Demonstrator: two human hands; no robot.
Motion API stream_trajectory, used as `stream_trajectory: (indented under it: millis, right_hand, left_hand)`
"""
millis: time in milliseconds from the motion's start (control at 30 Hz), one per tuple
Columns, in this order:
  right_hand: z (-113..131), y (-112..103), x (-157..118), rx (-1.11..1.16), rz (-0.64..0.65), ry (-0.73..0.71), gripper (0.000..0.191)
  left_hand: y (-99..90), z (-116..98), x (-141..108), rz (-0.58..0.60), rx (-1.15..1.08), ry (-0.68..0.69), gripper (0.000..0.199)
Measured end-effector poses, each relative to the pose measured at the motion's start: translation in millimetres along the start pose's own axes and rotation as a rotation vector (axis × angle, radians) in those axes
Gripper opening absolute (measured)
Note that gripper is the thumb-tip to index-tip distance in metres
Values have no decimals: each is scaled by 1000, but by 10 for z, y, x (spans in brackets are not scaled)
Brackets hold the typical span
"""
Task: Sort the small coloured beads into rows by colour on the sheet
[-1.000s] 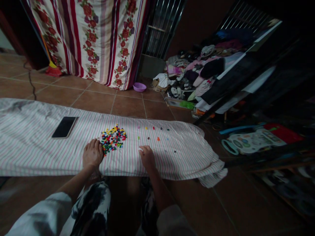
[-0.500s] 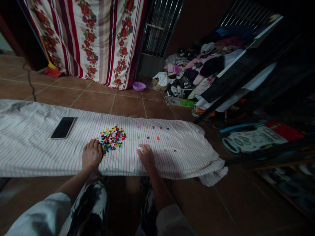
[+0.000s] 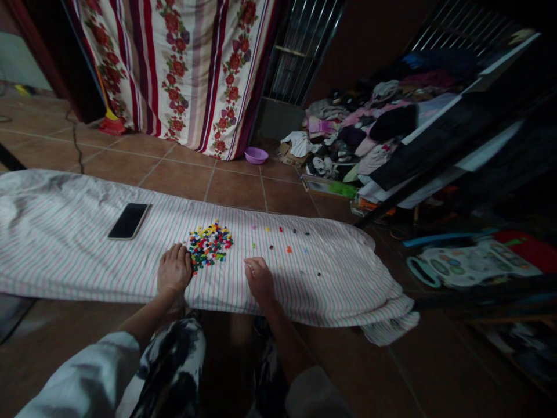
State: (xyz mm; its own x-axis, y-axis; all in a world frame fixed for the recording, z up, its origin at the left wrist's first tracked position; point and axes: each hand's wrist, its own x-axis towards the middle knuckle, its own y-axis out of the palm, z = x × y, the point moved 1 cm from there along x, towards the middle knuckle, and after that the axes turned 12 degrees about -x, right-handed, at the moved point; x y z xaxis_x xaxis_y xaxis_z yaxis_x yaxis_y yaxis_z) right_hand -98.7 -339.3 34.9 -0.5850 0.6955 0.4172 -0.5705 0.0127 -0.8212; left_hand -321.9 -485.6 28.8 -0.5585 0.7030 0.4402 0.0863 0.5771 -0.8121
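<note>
- The view is swinging a little, with the whole scene sitting further right than a moment ago.
- The left hand (image 3: 174, 270) is staying half-open and resting palm-down on the cloth, its fingertips (image 3: 187, 260) touching the edge of the pile and gripping nothing.
- The right hand (image 3: 260, 280) is curling its fingers over the cloth and has edged closer to the pile; whether it is pinching anything, I cannot tell.
- The pile of small multicoloured plastic pieces (image 3: 209, 245) is sitting on the striped cloth (image 3: 65, 232), between the two hands and nearer the left.
- A loose row of single pieces (image 3: 278, 237) is lying apart, just beyond the right hand.
- A black smartphone (image 3: 128, 221) is lying face-up on the cloth, left of the pile.
- Beyond the cloth, a purple basin (image 3: 256, 155) is sitting on the tiled floor (image 3: 235, 188), near a floral curtain (image 3: 183, 69) and a heap of clothes (image 3: 361, 122).
</note>
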Motion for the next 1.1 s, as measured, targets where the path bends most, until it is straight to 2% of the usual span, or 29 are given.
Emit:
stream_trajectory:
  millis: [133,367,533,733,933,1100]
  right_hand:
    - [159,83,66,33,114,-94,26]
    - [460,285,173,114,204,-172,25]
    - [704,375,306,-2,289,-168,31]
    - [886,364,479,-173,461,-120,30]
    - [1010,307,664,-284,612,-156,28]
    - [1041,337,748,-311,647,-166,26]
  left_hand:
    - [-13,-13,8,2,-10,-7,42]
    - [-1,-13,2,-7,-44,-9,40]
    - [3,-13,0,-15,-49,-3,41]
    - [-12,-22,5,-12,-14,11,41]
    - [-11,-20,2,-6,-26,-3,40]
    - [-6,-26,3,-8,-59,-15,41]
